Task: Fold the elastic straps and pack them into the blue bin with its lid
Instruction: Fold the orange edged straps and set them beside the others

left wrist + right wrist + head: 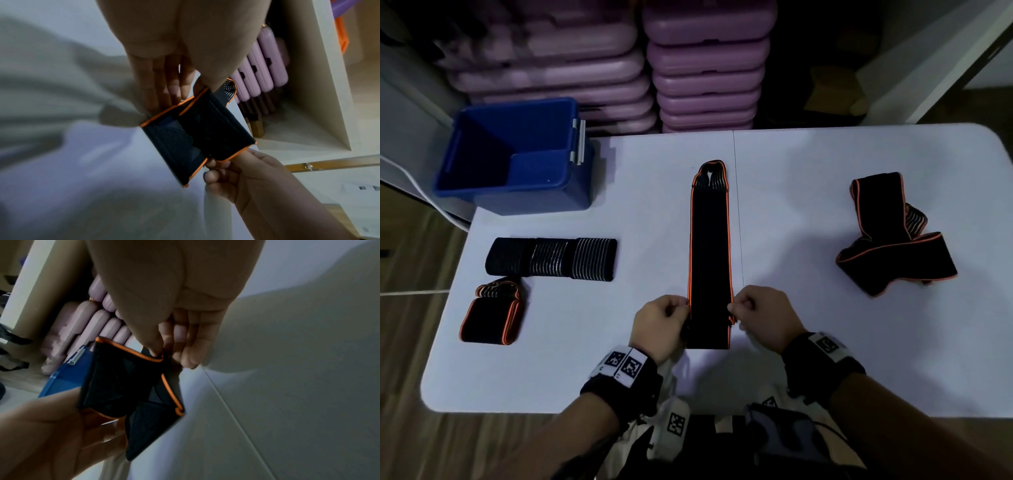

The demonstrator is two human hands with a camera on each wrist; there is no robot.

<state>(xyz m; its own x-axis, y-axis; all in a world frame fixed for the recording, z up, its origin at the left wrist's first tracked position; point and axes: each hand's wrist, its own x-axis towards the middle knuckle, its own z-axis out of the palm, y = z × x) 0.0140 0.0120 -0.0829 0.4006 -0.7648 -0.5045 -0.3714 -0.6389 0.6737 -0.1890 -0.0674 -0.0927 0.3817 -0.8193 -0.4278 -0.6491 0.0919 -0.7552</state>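
The strap, black with orange edging, lies flat along the middle of the table, running from its near edge toward the far edge. Its near end is between the two hands. The left hand pinches the strap's left edge with thumb and curled fingers; the right hand pinches the right edge the same way. In both wrist views the near part of the strap is lifted off the table and doubled over, with a lower layer showing under the upper one.

The bin, blue and open, stands at the far left corner of the table, well apart from the hands. Near the left edge lies a dark striped roll, and just nearer, almost touching it, a folded strap with orange trim. Toward the right edge lies a loose strap, crumpled and twisted over itself. Beyond the far edge, purple cases stand in stacks.
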